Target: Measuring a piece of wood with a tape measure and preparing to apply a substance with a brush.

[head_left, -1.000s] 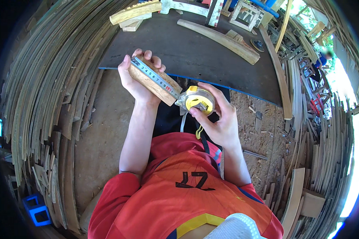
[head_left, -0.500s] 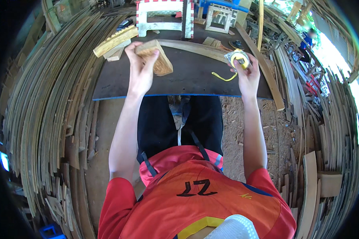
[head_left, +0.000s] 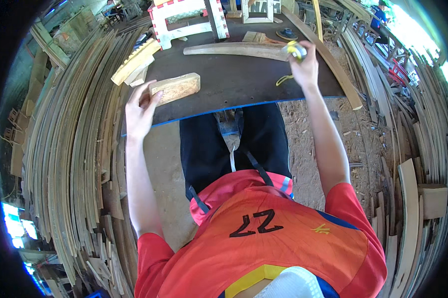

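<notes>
My left hand (head_left: 140, 113) grips the left end of a short wooden block (head_left: 180, 87), its thumb on the near side. The block's long side faces me, above the front edge of the dark tabletop (head_left: 224, 74). Farther right, my right hand (head_left: 306, 70) is closed round a small yellow and silver tape measure (head_left: 295, 50), blurred a little, with a yellow cord loop (head_left: 284, 79) hanging below it. Behind the hands a long curved wooden piece (head_left: 234, 48) lies across the table, its right end by the tape measure.
Stacked wood pieces (head_left: 136, 62) lie at the table's left edge. A red-and-white stool (head_left: 181, 32) and a whitish frame (head_left: 258, 11) stand at the back. A long board (head_left: 328, 62) runs along the right edge. Timber strips (head_left: 80, 149) line both sides; a person (head_left: 379, 20) is far right.
My left hand has moved left and toward me, turning the wooden block lengthwise. My right hand has risen slightly away from me with the tape measure. The whole view has also shifted.
</notes>
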Demonstrator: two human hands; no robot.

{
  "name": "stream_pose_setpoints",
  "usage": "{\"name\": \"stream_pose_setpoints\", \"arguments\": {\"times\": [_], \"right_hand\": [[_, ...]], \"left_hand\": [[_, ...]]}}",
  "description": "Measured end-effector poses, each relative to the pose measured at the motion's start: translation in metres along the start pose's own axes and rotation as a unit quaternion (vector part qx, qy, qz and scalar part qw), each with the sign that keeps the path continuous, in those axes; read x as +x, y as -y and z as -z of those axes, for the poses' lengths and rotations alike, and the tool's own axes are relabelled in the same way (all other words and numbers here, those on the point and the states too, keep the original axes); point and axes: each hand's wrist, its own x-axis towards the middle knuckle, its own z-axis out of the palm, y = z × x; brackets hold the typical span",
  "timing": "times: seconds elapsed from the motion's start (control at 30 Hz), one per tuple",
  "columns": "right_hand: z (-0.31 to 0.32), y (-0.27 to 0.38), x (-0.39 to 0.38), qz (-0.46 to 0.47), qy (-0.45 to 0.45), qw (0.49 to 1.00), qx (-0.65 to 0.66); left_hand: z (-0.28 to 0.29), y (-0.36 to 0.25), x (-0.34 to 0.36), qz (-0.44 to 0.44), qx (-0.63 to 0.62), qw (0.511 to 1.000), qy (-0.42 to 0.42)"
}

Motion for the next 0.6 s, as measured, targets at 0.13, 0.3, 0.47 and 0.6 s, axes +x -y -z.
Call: {"name": "stream_pose_setpoints", "arguments": {"times": [0.13,0.3,0.47,0.6], "right_hand": [[0.012,-0.021,0.047,-0.065,0.038,0.979,-0.188],[0.008,-0.032,0.075,-0.093,0.295,0.893,-0.325],[0.002,-0.032,0.114,-0.059,0.446,0.864,-0.227],[-0.038,-0.07,0.163,0.005,0.373,0.92,-0.12]], "left_hand": [[0.015,-0.003,-0.01,-0.022,0.032,0.998,0.051],[0.007,-0.017,-0.016,-0.097,0.07,0.99,0.08],[-0.003,-0.018,-0.033,-0.118,0.094,0.988,0.038],[-0.002,-0.007,-0.038,-0.102,0.096,0.99,0.021]]}}
